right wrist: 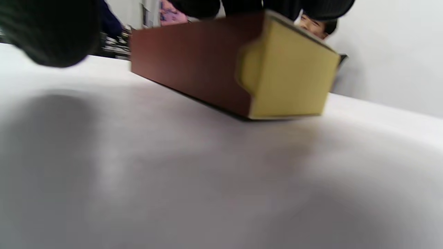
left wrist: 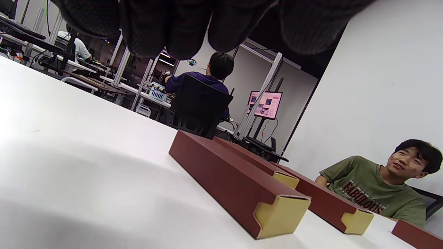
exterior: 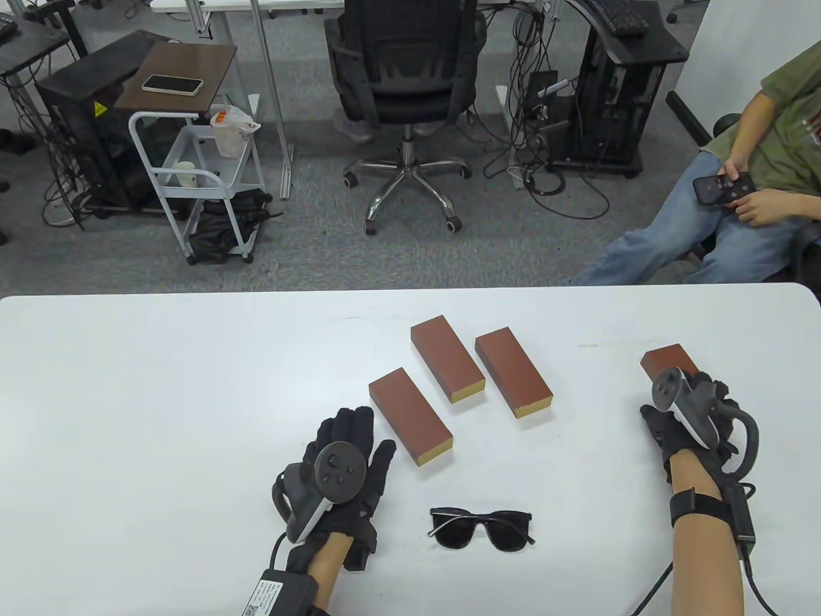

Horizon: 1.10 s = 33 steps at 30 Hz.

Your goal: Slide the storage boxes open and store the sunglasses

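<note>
Four brown storage boxes with yellow inner drawers lie on the white table (exterior: 160, 398). Three sit mid-table: a near-left box (exterior: 410, 416), a middle box (exterior: 447, 359) and a right one (exterior: 513, 371). Black sunglasses (exterior: 482, 528) lie unfolded near the front edge. My left hand (exterior: 356, 436) rests flat on the table just left of the near-left box (left wrist: 225, 180), fingers (left wrist: 173, 27) straight, holding nothing. My right hand (exterior: 670, 417) grips the fourth box (exterior: 667, 359) at the far right; its fingers lie over the top of this box (right wrist: 193, 65), whose yellow end (right wrist: 290, 76) faces the wrist camera.
A seated person (exterior: 757, 192) holding a phone is beyond the table's far right corner. An office chair (exterior: 404, 96) and a small cart (exterior: 192, 167) stand on the floor behind the table. The table's far edge (exterior: 410, 290) runs just beyond the boxes.
</note>
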Motion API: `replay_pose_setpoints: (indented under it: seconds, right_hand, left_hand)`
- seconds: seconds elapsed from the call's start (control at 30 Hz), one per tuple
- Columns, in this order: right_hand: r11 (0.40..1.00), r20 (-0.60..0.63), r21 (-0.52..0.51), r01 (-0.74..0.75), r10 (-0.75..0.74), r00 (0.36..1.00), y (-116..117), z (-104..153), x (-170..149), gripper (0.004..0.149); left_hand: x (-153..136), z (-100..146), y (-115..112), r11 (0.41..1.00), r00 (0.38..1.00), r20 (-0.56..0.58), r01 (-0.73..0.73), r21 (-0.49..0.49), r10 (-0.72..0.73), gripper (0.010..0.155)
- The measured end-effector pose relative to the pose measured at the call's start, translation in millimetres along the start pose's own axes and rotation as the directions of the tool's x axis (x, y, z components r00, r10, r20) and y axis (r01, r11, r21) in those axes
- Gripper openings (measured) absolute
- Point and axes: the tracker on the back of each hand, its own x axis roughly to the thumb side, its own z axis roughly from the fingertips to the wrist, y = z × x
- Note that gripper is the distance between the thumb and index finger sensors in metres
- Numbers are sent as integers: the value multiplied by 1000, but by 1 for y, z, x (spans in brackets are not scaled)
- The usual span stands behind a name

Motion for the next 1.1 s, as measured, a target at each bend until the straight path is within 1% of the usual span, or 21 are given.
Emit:
replay_pose_setpoints:
  seconds: [0.1,0.23,0.33,0.4,0.5,0.57,0.67,0.8,0.87,0.97,1.1]
  right_hand:
    - [999,-34,52,11,-9,999,2,-8,-7,88]
    - [988,-71,151,19,-9,997,9,-15,-8,89]
    - [984,-83,166,66,-53,995,9,-19,-8,89]
    - [984,-82,165,61,-48,995,8,-19,-7,86]
    - [982,-80,176,74,-60,995,6,-20,-7,77]
    - [976,-77,190,107,-94,993,4,-19,-8,72]
    - [969,-68,216,123,-111,991,3,-17,-8,70]
    - [970,-39,204,131,-126,991,2,-11,-7,71]
    - [972,-16,174,155,-155,988,0,-7,-8,71]
    - [981,31,133,141,-146,989,-13,2,-10,71]
    - [974,116,107,197,-209,971,-36,17,-12,71]
  left_hand:
    - [-2,0,-2,1000,1000,-8,5,-3,-5,67]
    - [-7,-1,-2,1000,1000,-24,9,-1,-9,67]
    - [-11,-1,-2,1000,999,-35,16,7,-15,67]
    - [-12,-1,-2,1000,999,-40,22,8,-21,67]
    - [-14,-2,-2,999,999,-43,32,9,-32,67]
    - [-14,-2,-1,999,998,-44,34,11,-34,67]
    - [-15,-2,-1,999,998,-41,45,16,-45,67]
    - [-16,-2,0,999,999,-31,43,19,-43,67]
    - [-15,-2,0,999,999,-14,45,19,-45,67]
    - [-12,-2,0,999,999,17,45,19,-45,68]
    - [-6,-1,1,999,996,84,35,15,-36,73]
